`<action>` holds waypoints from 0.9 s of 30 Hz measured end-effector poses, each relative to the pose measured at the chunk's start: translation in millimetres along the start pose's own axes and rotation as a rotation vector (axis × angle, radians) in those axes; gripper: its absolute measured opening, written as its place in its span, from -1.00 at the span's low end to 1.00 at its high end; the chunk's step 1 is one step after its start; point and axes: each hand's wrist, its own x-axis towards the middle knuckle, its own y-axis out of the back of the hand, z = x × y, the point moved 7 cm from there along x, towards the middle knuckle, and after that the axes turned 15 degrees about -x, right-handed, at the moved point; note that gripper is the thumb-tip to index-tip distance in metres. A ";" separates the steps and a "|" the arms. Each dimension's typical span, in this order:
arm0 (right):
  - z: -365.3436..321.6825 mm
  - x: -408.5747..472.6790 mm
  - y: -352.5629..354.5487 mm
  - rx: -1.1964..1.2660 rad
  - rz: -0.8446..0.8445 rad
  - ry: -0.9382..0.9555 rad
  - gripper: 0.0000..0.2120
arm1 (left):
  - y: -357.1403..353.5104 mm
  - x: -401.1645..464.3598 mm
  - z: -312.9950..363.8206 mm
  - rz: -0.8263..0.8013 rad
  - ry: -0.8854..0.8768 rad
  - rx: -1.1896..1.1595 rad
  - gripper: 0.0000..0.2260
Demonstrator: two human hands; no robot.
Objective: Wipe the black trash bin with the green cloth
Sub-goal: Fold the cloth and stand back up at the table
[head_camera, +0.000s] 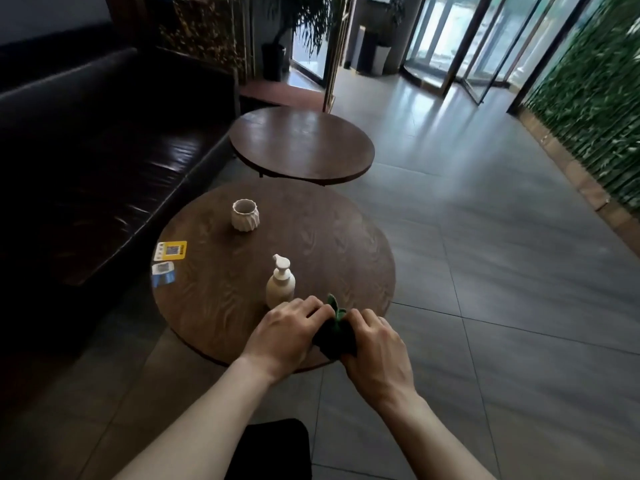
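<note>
A dark green cloth (pixel 335 336) is bunched between both hands at the near right edge of a round wooden table (pixel 214 299). My left hand (pixel 284 334) grips its left side and my right hand (pixel 375 351) grips its right side, with a small green corner sticking up between them. A black object (pixel 273 448) stands on the floor below my arms at the bottom of the view; it may be the black trash bin, only its top shows.
On the table stand a white pump bottle (pixel 280 284), a white ribbed cup (pixel 245 215) and two cards (pixel 169 258) at the left edge. A second round table (pixel 301 145) is behind it. A black sofa (pixel 86 150) lines the left. Tiled floor opens to the right.
</note>
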 end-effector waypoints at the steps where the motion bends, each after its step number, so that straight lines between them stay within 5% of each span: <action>1: 6.3 9.1 -8.8 -0.008 -0.018 -0.003 -0.65 | -7.3 8.8 -6.6 -0.006 0.010 -0.008 -0.67; 20: 137.3 202.0 -226.2 -0.002 -0.157 0.163 -0.66 | -197.1 186.7 -164.6 -0.128 0.289 0.022 -0.64; 27: 149.6 204.8 -322.9 0.062 -0.367 0.203 -0.41 | -264.5 178.6 -219.2 -0.218 0.388 0.057 -0.46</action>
